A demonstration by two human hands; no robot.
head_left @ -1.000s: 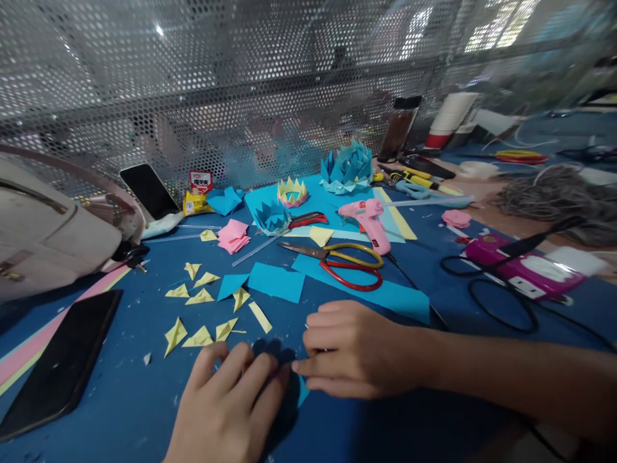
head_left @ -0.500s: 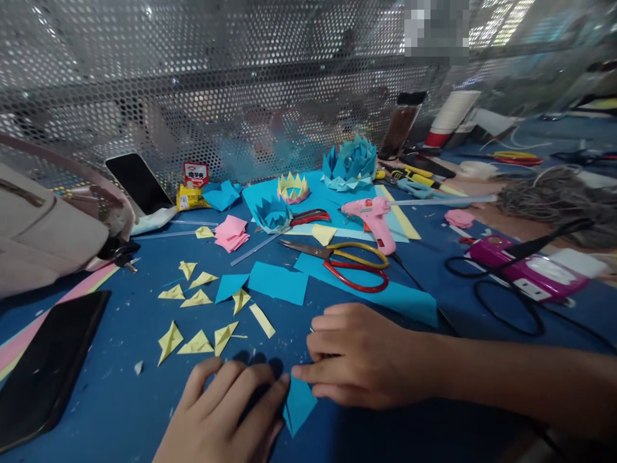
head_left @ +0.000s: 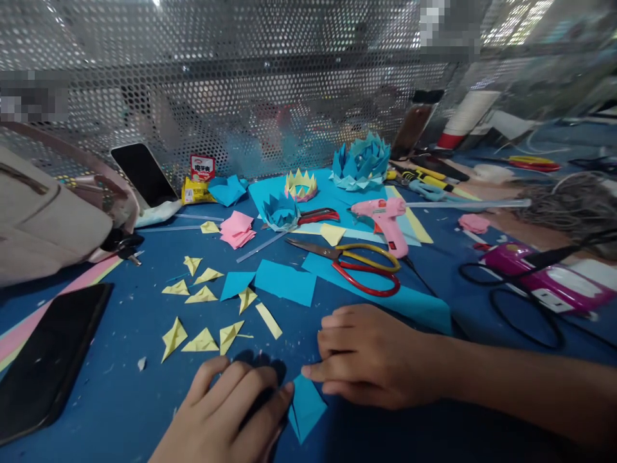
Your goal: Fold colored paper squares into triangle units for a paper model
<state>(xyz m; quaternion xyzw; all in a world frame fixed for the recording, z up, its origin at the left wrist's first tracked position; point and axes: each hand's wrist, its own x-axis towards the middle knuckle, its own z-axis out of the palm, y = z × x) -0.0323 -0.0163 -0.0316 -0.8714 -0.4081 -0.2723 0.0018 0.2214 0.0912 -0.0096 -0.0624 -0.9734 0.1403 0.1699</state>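
- Scissors (head_left: 336, 253) with red and yellow handles lie on the desk (head_left: 126, 321), partly over a blue strip (head_left: 419, 305).
- The small folded blue paper (head_left: 308, 408) lies nearer the person than the scissors, slightly left of their pivot, between both hands.
- Left hand (head_left: 231, 402): fingers curled, thumb at the paper's left edge; whether they pinch it, I cannot tell.
- Right hand (head_left: 369, 357), in front of the scissors: one fingertip touches the paper's top corner, others curl together; any grip is hidden.
- Yellow folded pieces (head_left: 201, 341) lie left of the scissors; a pink glue gun (head_left: 387, 222) lies just beyond their handles.
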